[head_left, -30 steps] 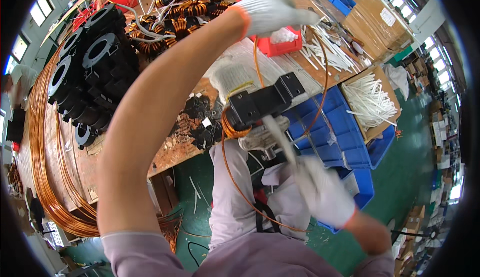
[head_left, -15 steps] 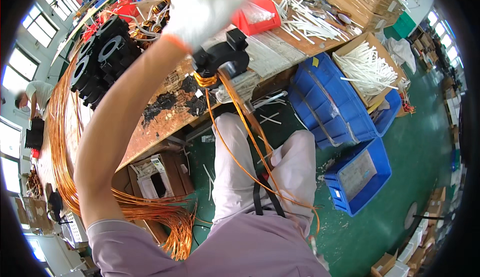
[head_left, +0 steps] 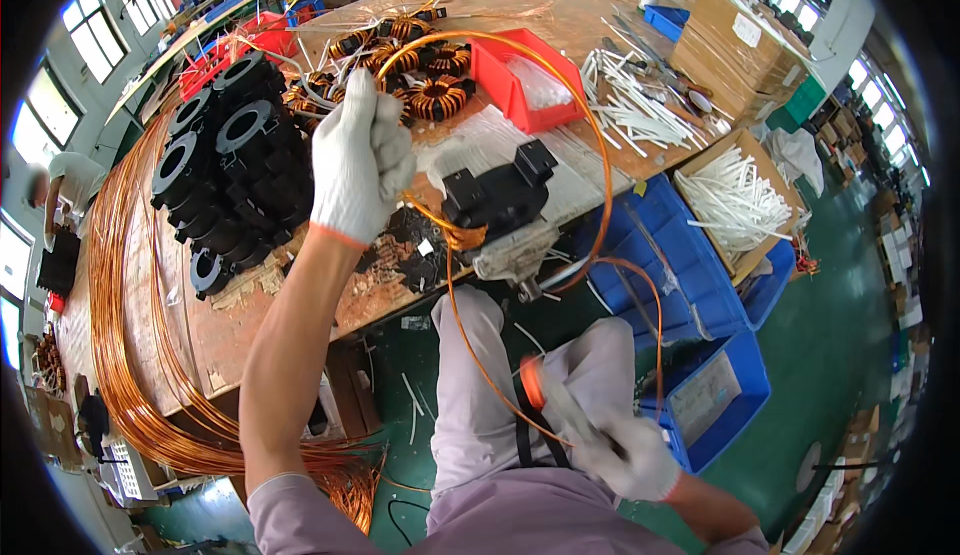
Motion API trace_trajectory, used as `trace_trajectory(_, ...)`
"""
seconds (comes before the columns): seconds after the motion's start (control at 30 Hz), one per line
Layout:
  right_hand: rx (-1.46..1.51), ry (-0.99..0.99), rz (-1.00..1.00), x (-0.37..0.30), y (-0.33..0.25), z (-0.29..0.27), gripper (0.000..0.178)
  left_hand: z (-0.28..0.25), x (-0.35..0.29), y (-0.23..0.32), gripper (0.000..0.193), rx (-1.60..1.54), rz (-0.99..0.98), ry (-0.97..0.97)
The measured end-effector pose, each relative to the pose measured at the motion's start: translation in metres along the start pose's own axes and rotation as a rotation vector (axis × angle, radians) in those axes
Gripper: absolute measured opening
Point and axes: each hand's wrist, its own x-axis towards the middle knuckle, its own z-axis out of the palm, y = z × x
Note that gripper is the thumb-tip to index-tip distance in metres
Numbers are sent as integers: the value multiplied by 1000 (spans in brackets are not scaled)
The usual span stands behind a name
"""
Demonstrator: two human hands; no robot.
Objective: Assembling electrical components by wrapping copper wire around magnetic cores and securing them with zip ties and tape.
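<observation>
My left hand (head_left: 358,160), in a white glove, is raised left of a black ring-shaped core (head_left: 505,200). Its fingers are closed on a copper wire (head_left: 603,150), which arcs over the bench and drops past the core's right side. The core sits on a metal holder (head_left: 515,260) at the bench edge, with copper turns (head_left: 467,237) wound at its left end. Low over my lap, my gloved right hand (head_left: 630,455) is closed around a blurred pale tool with an orange end (head_left: 532,382). A thinner stretch of wire runs from the core down to that hand.
Stacked black cores (head_left: 235,170) stand left, beside long copper wires (head_left: 115,305). Wound coils (head_left: 440,100), a red bin (head_left: 530,115) and white tubes (head_left: 640,105) lie farther back. Blue crates (head_left: 640,300) and a box of white strips (head_left: 735,200) are right. Another person (head_left: 75,185) works far left.
My left hand has come down from over the core toward the left. The wire now forms a wide loop above the bench. My right hand with the tool has come into view over my lap.
</observation>
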Motion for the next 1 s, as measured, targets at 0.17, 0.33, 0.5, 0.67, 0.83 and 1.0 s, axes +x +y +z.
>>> trace_trajectory(0.17,292,163,22,129,-13,29,30,10,92,-54,48,-163,-255,-250)
trace_trajectory(0.33,310,-114,173,192,-41,-35,21,67,123,-78,51,221,-293,-432)
trace_trajectory(0.5,10,-409,-55,-34,86,-32,27,88,173,12,68,1688,586,-474)
trace_trajectory(0.67,146,-186,353,-169,102,-40,32,63,146,60,59,1484,807,-187)
trace_trajectory(0.83,212,-46,229,-93,113,-29,52,51,163,68,66,1424,944,232)
trace_trajectory(1.0,539,-47,173,49,53,6,62,37,180,8,54,1219,772,318)
